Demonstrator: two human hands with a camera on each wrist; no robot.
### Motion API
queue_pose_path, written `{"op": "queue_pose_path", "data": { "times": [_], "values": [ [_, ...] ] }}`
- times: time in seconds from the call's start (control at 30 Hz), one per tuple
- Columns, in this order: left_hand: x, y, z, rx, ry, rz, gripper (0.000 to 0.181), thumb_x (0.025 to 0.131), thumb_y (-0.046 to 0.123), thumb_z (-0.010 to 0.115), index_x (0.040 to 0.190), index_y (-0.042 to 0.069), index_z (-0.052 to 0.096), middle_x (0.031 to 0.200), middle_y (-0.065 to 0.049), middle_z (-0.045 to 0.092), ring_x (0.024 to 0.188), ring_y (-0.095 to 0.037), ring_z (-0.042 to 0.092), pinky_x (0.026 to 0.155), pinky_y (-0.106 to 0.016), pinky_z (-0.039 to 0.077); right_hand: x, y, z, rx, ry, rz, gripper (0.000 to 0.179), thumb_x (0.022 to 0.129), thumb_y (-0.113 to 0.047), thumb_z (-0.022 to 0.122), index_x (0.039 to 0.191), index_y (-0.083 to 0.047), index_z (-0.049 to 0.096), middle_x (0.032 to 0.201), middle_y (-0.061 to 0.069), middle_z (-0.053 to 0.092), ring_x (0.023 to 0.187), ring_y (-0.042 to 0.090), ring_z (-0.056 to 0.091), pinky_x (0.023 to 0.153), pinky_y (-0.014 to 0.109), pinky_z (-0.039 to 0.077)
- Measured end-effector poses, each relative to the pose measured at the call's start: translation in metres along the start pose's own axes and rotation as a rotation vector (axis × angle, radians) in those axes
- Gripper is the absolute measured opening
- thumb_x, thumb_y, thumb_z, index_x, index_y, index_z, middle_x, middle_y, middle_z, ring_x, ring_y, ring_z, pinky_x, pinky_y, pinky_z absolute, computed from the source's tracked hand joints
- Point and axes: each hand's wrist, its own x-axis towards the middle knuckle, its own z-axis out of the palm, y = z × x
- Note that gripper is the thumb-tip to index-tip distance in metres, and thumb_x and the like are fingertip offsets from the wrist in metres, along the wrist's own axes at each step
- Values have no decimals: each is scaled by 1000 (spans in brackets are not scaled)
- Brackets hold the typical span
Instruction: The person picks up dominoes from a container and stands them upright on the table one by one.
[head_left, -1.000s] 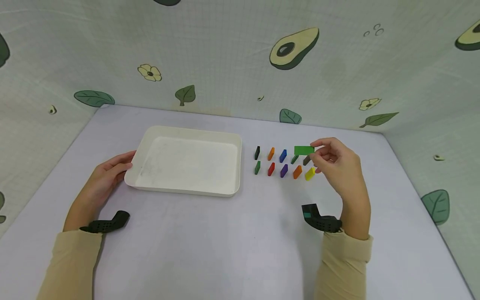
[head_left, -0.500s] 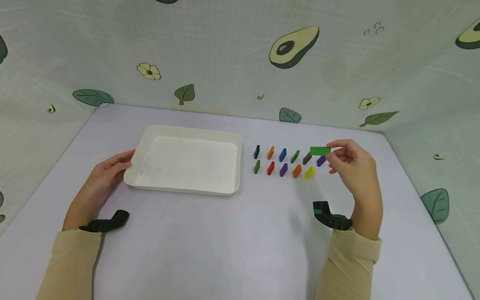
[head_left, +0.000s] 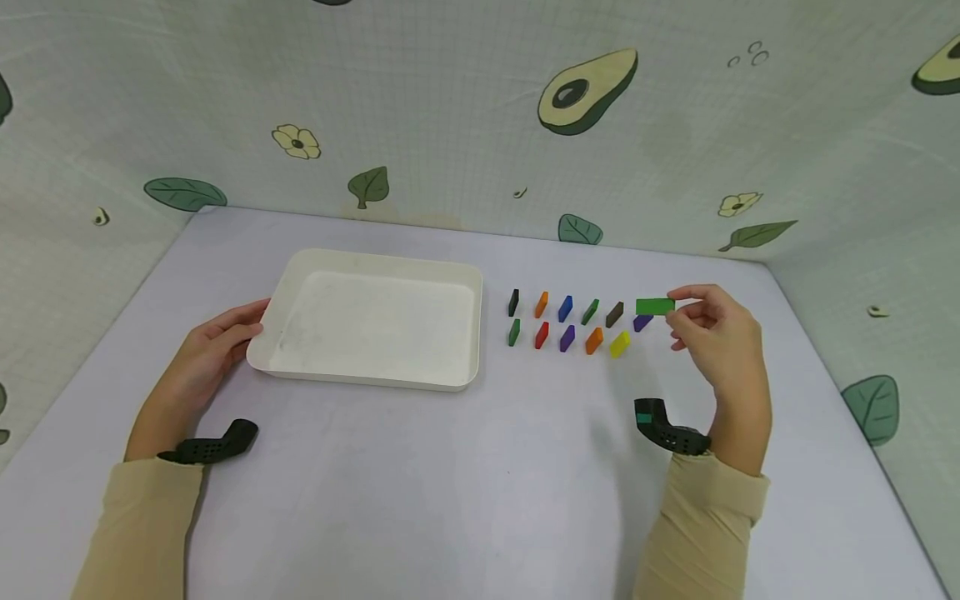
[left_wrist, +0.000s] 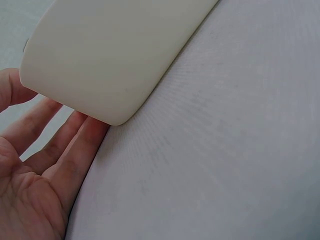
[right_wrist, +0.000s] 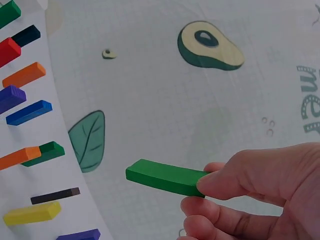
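My right hand [head_left: 712,333] pinches a green domino block [head_left: 656,307] between thumb and fingers. In the right wrist view that domino block [right_wrist: 165,177] juts leftward from the fingertips, raised, with its right end hidden in the grip. Below and behind it in the head view, a purple block [head_left: 642,322] stands at the right end of the back row, partly covered. At the left, my left hand [head_left: 206,358] rests its fairly straight fingers against the left end of a white tray [head_left: 367,383]. The left wrist view has these fingers [left_wrist: 80,150] at the tray's end wall, their tips partly hidden.
Two rows of upright coloured blocks stand right of the tray, among them a black block [head_left: 513,302], a red block [head_left: 542,335] and a yellow block [head_left: 620,343]. A patterned cloth [head_left: 450,125] rises behind the white table [head_left: 450,500].
My right hand has carried the green domino block rightward, past the brown block, to above the purple one. The brown and purple blocks show more now. My left hand and the tray stay put.
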Motion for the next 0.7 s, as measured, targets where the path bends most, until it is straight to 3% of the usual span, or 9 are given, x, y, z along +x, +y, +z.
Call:
{"op": "queue_pose_path", "data": {
  "times": [0.7],
  "values": [
    [1,-2,-1,-8,-13,17,53,93,23,58,141,11,40,123,18,53,105,6,54,81,-7,46,10,22,5,-96,-58,128,32,92,-16,48,122,-6,54,94,12,57,62,12,57,54,20,46]
  ]
}}
